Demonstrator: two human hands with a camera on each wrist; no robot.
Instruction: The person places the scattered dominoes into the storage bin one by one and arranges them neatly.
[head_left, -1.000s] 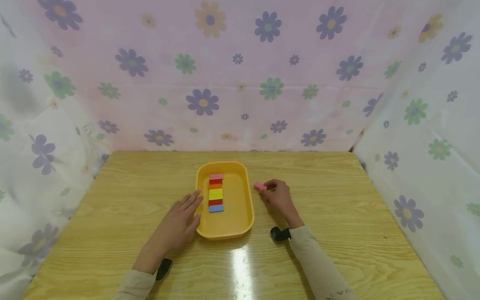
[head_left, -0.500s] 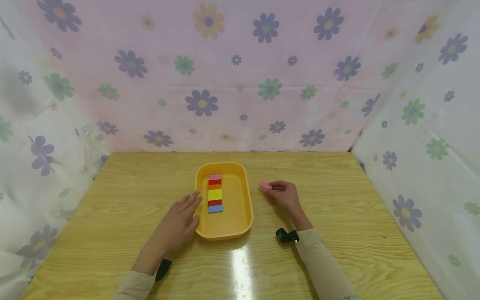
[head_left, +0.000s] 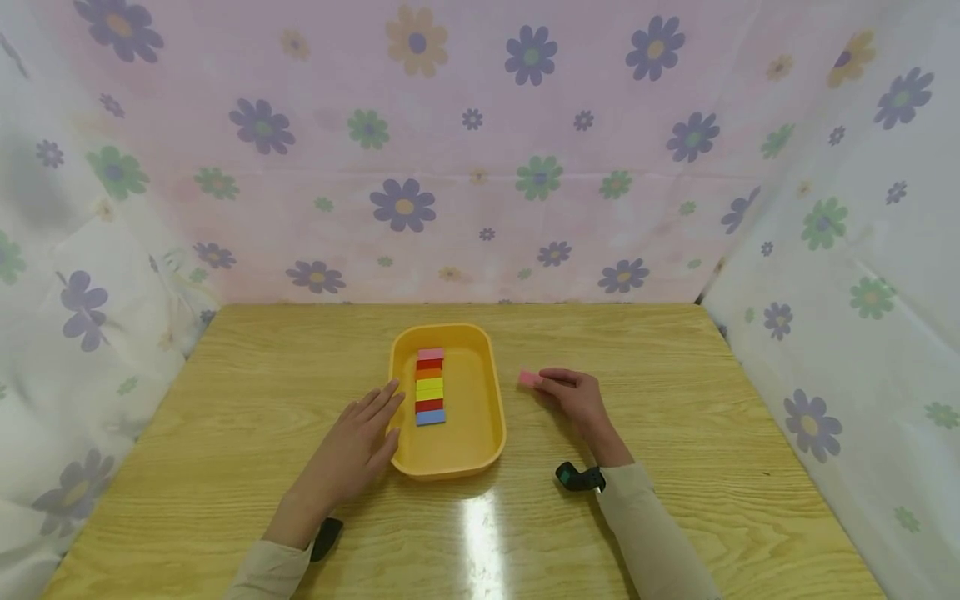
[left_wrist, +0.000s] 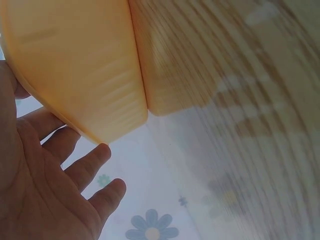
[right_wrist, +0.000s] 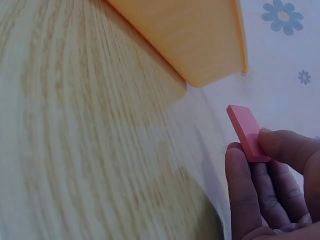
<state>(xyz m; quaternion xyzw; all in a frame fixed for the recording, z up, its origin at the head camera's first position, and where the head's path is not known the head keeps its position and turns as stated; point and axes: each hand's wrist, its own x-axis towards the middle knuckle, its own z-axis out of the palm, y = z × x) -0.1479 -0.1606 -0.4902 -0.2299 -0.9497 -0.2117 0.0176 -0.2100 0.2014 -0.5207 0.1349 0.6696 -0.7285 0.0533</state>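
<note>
A yellow tray (head_left: 468, 446) stands on the table in the head view. Inside it, along the left side, a column of flat coloured blocks (head_left: 430, 389) runs pink, red, orange, yellow, red and blue from back to front. My left hand (head_left: 352, 450) rests at the tray's left rim with its fingers stretched out; the left wrist view shows the fingertips along that rim. To the right of the tray, my right hand (head_left: 581, 404) pinches a pink block (right_wrist: 246, 132) between thumb and fingers. The block points toward the tray, apart from it.
The wood-grain table (head_left: 675, 500) extends on all sides of the tray. A flowered curtain (head_left: 465, 150) hangs behind it and at both sides. Each wrist carries a black strap device, the right one (head_left: 577, 477) and the left one (head_left: 326, 539).
My right hand has moved a little to the right, away from the tray, with the pink block turning slightly in its fingers. The left hand and the tray's blocks have stayed put.
</note>
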